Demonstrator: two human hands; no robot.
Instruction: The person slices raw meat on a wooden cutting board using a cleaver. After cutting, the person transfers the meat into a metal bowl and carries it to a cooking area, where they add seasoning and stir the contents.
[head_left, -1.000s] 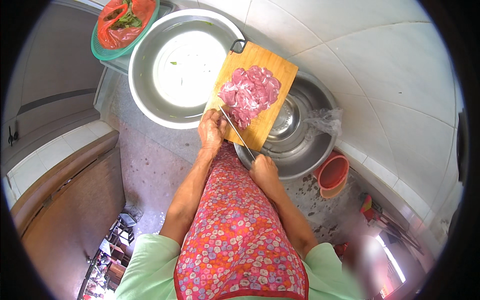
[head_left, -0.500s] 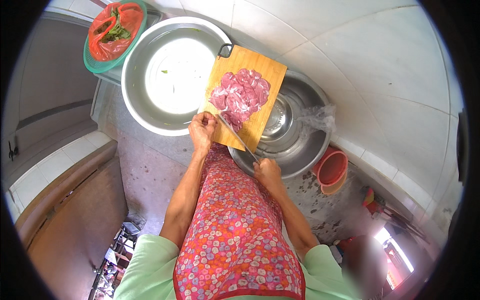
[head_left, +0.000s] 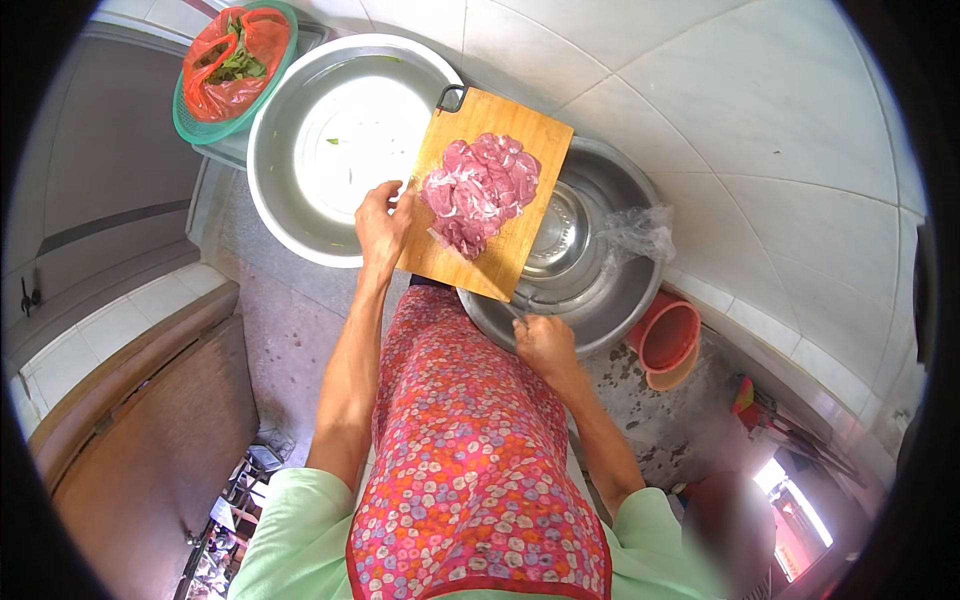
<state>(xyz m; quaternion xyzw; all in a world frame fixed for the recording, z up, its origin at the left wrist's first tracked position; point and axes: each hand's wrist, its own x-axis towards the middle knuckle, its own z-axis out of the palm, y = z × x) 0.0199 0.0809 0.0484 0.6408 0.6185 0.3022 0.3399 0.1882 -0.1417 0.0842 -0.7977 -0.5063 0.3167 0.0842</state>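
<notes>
Raw meat [head_left: 478, 192], pink-red with paler fatty streaks, lies heaped in a loose mound of cut slices on the upper half of a wooden cutting board [head_left: 500, 255]. The board rests tilted across the rim of a steel basin [head_left: 610, 290] and just beside a larger steel bowl [head_left: 290, 170] that holds a little water with green flecks.

Left hand [head_left: 383, 225]: fingers curled over the board's left edge, touching the near side of the meat pile, steadying it. Right hand [head_left: 543, 345]: clenched around a knife handle at the board's lower corner; only a short stretch of blade shows (knife [head_left: 519, 322], tip hidden, so its length cannot be told). Blade is off the meat.

Judged step: a pause between cuts, slicing mostly done, since the pile looks largely cut. Next move calls for bringing the blade back over the mound while the left fingertips stay clear of the edge, and for keeping the board from sliding off the rim.

Nearby: green basket [head_left: 190, 120] with red bag of greens, crumpled clear plastic [head_left: 640, 232], red cup [head_left: 668, 335].
</notes>
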